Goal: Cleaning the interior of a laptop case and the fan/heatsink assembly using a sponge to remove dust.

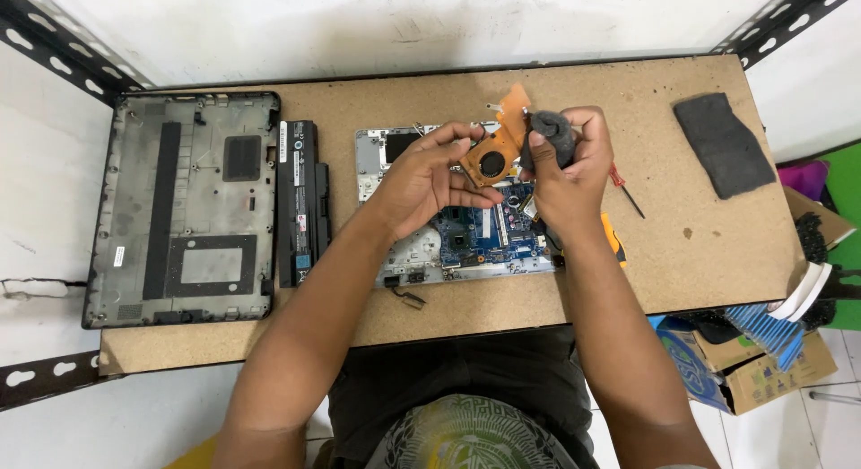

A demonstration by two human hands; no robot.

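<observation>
While the copper fan part (495,151) is held above the open laptop (466,227) by the closed fingers of the left hand (421,178), a grey pad (552,133) at its 3 o'clock is pinched in the right hand (565,178). It seems light, thin and easily bent, so the stiff edges are best gripped.

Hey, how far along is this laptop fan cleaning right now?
Done: the bottom cover and battery lie off to the left, leaving the motherboard exposed. In hand: the left hand holds the copper fan assembly above the board while the right hand presses a grey sponge to it. Left: the fan, battery and cover are not yet back on.
</observation>
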